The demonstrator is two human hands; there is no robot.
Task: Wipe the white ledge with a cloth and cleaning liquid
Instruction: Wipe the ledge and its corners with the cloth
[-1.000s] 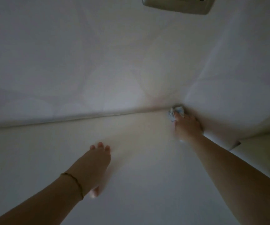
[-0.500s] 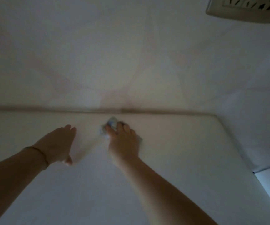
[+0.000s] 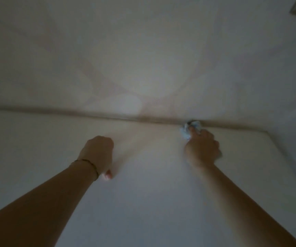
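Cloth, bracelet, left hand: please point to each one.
cloth (image 3: 185, 134), head view, crumpled light-blue part.
bracelet (image 3: 90, 163), head view, strand across the wrist.
left hand (image 3: 97, 152), head view, back of the hand.

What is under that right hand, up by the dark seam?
A crumpled pale blue cloth pokes out from under the right hand, pressed on the white ledge at the seam. Whatever lies beneath the palm is hidden.

Open ledge (image 3: 152, 202); wall (image 3: 143, 50) apparently blocks its far edge.
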